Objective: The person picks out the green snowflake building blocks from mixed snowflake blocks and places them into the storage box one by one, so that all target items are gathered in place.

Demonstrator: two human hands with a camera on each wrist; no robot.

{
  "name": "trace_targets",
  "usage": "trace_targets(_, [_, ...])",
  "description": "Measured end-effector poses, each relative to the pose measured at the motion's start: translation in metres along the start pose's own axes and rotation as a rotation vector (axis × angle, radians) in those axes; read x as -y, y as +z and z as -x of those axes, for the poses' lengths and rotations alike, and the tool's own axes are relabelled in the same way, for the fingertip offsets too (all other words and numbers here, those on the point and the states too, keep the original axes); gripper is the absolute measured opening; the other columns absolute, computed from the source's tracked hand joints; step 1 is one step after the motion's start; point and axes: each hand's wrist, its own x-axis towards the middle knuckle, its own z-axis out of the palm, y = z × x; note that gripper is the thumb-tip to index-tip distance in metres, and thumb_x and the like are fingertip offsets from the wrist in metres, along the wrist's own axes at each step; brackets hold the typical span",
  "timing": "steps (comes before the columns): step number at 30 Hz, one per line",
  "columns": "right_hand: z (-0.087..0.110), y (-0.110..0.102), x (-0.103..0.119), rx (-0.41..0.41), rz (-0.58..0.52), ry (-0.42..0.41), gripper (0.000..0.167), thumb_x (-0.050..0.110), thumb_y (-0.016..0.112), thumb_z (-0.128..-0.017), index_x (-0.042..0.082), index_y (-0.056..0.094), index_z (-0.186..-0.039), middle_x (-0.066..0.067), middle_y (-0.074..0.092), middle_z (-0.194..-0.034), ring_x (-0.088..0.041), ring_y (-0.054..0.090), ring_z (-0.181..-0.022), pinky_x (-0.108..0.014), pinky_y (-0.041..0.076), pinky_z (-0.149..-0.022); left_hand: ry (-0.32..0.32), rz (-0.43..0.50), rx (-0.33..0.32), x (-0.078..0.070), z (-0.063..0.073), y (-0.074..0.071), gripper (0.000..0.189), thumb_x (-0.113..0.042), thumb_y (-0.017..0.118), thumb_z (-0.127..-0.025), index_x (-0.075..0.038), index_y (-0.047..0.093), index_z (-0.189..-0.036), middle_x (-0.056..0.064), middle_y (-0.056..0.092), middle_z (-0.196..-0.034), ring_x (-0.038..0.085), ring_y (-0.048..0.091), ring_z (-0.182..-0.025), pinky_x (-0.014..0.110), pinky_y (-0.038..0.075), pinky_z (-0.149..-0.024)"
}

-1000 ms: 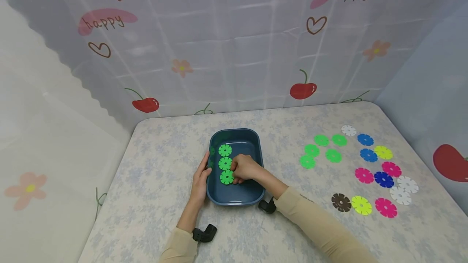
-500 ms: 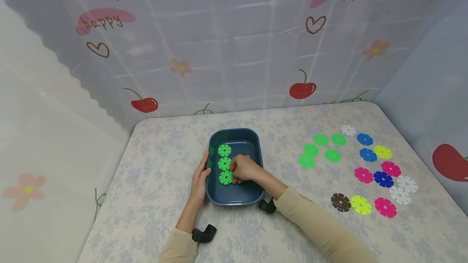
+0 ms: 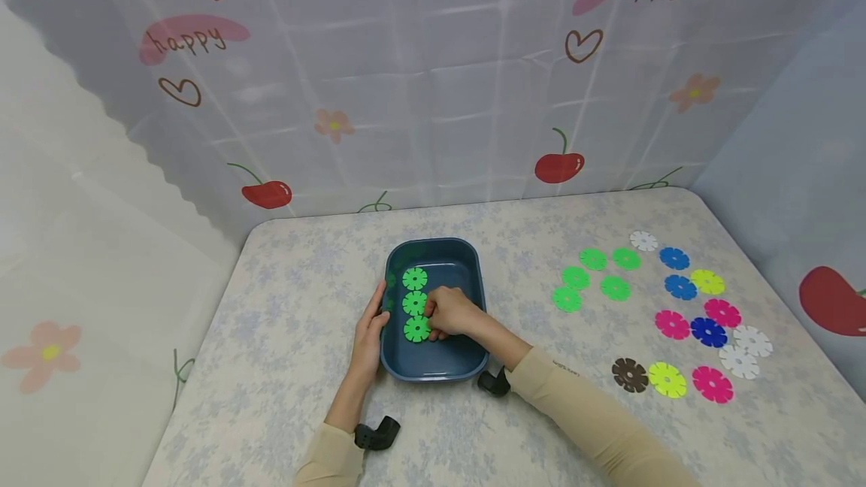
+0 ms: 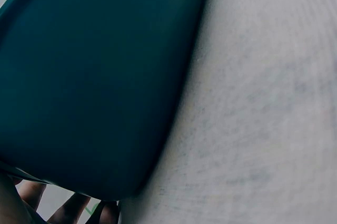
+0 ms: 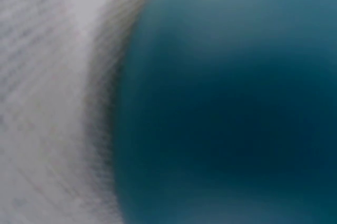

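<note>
Head view: the left hand (image 3: 368,337) holds the tray (image 3: 428,362) by its left side; the right hand (image 3: 455,311), fingers curled, seems to pinch the lowest disc (image 3: 416,330) of a green row inside. The step looks like lining it up; the next move calls for letting go without shifting the row.

Left wrist: fingers (image 4: 70,209) beside the tray's wall.

Right wrist: blurred tray, no hand.
</note>
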Motion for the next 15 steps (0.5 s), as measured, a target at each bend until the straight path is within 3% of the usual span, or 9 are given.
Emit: trace_targets(15, [-0.0001, 0.0008, -0.0013, -0.005, -0.004, -0.015, 0.010, -0.006, 0.065, -0.084, -0.004, 0.067, -0.093, -0.010, 0.069, -0.065, -0.020, 0.069, -0.055, -0.031, 0.057, -0.053, -0.015, 0.014, -0.002, 0.0009, -0.0001, 0.0002, 0.054, -0.011, 0.035, -0.104, -0.022, 0.027, -0.156, -0.001, 0.019, -0.164, 0.022, 0.013, -0.152, 0.050, 0.013, -0.121])
